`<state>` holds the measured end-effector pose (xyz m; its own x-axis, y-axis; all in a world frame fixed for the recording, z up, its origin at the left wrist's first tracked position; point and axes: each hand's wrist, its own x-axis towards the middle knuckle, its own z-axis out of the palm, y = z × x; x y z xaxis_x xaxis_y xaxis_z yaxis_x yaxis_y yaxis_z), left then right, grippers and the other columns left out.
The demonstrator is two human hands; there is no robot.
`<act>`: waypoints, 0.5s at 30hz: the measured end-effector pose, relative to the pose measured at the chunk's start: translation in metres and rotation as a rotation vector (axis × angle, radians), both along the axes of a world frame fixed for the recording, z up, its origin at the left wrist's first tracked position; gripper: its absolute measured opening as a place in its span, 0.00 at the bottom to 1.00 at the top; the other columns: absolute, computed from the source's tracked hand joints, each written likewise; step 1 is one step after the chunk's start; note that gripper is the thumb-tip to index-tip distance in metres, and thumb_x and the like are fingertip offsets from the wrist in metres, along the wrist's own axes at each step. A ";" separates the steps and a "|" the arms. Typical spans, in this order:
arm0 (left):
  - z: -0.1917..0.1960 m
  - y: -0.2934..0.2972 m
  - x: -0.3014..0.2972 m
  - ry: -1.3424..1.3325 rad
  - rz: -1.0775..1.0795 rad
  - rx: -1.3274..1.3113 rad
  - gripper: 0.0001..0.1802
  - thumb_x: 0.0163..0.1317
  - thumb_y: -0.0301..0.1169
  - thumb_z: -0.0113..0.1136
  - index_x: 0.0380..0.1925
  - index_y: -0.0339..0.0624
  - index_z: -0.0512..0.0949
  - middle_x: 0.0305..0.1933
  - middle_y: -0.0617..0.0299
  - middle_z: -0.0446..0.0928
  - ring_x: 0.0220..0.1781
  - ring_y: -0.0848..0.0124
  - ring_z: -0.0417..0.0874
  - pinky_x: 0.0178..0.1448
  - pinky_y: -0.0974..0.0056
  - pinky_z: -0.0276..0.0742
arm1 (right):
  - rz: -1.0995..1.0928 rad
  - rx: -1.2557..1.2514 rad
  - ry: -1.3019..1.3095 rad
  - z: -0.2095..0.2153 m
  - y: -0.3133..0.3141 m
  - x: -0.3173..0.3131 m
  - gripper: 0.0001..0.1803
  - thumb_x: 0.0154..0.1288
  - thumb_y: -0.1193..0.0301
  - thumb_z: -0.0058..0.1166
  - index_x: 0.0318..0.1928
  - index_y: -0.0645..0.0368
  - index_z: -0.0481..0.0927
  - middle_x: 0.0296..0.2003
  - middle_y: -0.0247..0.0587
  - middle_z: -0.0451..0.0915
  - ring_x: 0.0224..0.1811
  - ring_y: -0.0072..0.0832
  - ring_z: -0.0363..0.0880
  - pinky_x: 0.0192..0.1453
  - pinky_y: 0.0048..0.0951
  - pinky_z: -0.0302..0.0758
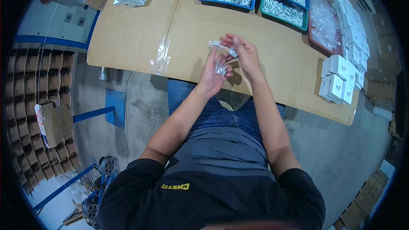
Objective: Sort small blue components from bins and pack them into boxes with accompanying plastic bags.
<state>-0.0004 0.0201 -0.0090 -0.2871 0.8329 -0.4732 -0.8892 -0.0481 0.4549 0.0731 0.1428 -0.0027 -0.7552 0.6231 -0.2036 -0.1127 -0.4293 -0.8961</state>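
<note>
above the cardboard-covered bench, the left hand pinches a small clear plastic bag; the right hand fingers grip a small grey part. best hold the bag mouth open and steady.

Light is even and fairly bright with a cool, bluish cast, seemingly from overhead. It falls strongest on the cardboard-covered table, where clear tape throws pale glare. Soft shadows lie under the left hand and right hand and beneath the table's near edge. The fisheye lens bends straight edges toward the rim, and a black vignette closes every corner. The centre is reasonably sharp; the stacked cartons at the left and everything near the rim smear and soften
</note>
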 end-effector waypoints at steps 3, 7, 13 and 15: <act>0.004 0.000 0.001 0.061 -0.028 0.026 0.38 0.74 0.65 0.33 0.54 0.42 0.75 0.48 0.62 0.75 0.31 0.77 0.72 0.37 0.69 0.69 | -0.170 0.300 -0.025 -0.004 0.012 0.016 0.16 0.78 0.71 0.43 0.57 0.64 0.79 0.46 0.40 0.84 0.48 0.24 0.82 0.53 0.25 0.77; -0.001 0.002 0.003 0.187 -0.030 -0.015 0.43 0.73 0.69 0.25 0.54 0.43 0.75 0.45 0.65 0.75 0.34 0.78 0.71 0.39 0.69 0.68 | 0.069 0.259 -0.106 0.018 -0.003 0.034 0.12 0.70 0.78 0.53 0.51 0.64 0.83 0.47 0.38 0.81 0.40 0.20 0.77 0.48 0.22 0.75; -0.013 0.000 0.006 0.301 -0.003 -0.132 0.43 0.72 0.70 0.25 0.54 0.44 0.76 0.39 0.70 0.76 0.35 0.78 0.71 0.41 0.69 0.66 | 0.269 0.501 -0.071 0.010 -0.018 0.029 0.08 0.66 0.72 0.63 0.43 0.62 0.86 0.36 0.33 0.85 0.34 0.20 0.80 0.42 0.25 0.77; -0.019 -0.002 0.005 0.320 -0.036 -0.108 0.39 0.74 0.67 0.29 0.51 0.45 0.77 0.38 0.70 0.76 0.34 0.78 0.70 0.40 0.69 0.66 | 0.252 0.455 -0.082 0.001 -0.012 0.025 0.09 0.66 0.72 0.63 0.43 0.62 0.86 0.35 0.33 0.85 0.33 0.20 0.80 0.42 0.26 0.77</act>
<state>0.0049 0.0184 -0.0284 -0.4062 0.7954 -0.4497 -0.7011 0.0443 0.7117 0.0976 0.1311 -0.0016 -0.8859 0.4634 -0.0195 0.0224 0.0007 -0.9997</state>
